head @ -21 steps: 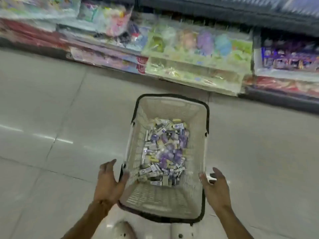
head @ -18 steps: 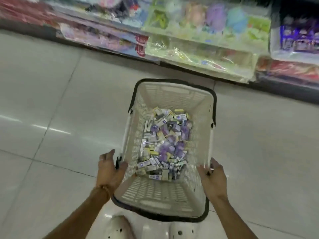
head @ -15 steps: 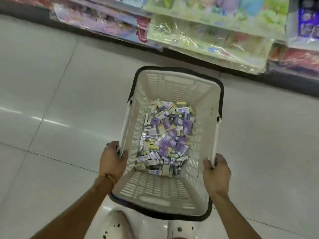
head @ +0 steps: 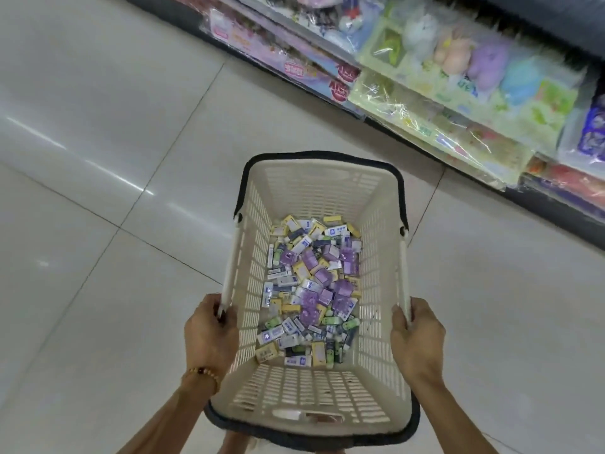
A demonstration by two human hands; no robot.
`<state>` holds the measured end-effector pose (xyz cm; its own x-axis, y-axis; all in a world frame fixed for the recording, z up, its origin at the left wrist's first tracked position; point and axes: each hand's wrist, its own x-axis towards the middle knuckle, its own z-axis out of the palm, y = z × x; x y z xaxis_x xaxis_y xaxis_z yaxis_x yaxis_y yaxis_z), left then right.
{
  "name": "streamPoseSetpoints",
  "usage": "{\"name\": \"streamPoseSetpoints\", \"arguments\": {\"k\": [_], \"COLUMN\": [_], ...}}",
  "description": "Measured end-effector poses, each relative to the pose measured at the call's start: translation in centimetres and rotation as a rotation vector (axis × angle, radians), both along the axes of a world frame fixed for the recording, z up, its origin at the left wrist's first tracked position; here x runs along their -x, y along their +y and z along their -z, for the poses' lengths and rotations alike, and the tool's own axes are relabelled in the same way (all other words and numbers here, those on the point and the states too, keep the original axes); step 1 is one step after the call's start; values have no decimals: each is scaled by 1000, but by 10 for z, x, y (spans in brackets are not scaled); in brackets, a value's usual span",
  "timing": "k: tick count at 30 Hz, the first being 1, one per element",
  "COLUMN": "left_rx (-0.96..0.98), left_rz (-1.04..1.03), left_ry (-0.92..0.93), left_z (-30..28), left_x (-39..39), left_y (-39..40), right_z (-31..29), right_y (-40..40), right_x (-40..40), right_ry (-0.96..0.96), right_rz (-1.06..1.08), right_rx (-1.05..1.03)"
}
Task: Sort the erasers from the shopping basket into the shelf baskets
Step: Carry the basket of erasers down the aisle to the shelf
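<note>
A cream plastic shopping basket [head: 314, 188] with a dark rim is held in front of me above the tiled floor. A heap of several small packaged erasers [head: 312, 290], purple, yellow, white and green, lies on its bottom. My left hand [head: 209, 335] grips the white handle on the basket's left side. My right hand [head: 417, 335] grips the white handle on the right side. A beaded bracelet sits on my left wrist. No shelf baskets are in view.
A low store shelf [head: 458, 103] runs diagonally across the upper right, stacked with wrapped toy sets and colourful boxes. Glossy pale floor tiles [head: 98, 158] fill the left and middle. Light-coloured shoes show just under the basket's near edge.
Both hands went from open beside the basket to gripping its side handles. The basket has risen off the floor and sits closer to me; the view has tilted toward the shelf.
</note>
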<state>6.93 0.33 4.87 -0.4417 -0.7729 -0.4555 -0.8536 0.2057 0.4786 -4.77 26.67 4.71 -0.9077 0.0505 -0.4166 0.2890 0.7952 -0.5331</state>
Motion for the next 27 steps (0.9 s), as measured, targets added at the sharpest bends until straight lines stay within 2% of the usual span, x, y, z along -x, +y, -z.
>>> {"name": "streamPoseSetpoints", "arguments": {"k": [6, 13, 18, 27], "left_rx": [49, 155, 143, 187], "left_rz": [-178, -368, -523, -690], "left_ry": [-5, 68, 146, 209], "left_z": [-153, -306, -359, -427], "left_x": [-44, -65, -82, -81], "left_y": [-40, -127, -226, -468], "right_z": [-145, -292, -354, -425], "right_y": [-70, -205, -340, -615], "right_x": [15, 49, 60, 73], "right_ry": [-39, -20, 29, 16], "right_rz": [-207, -441, -563, -660], "right_rx": [33, 98, 119, 193]}}
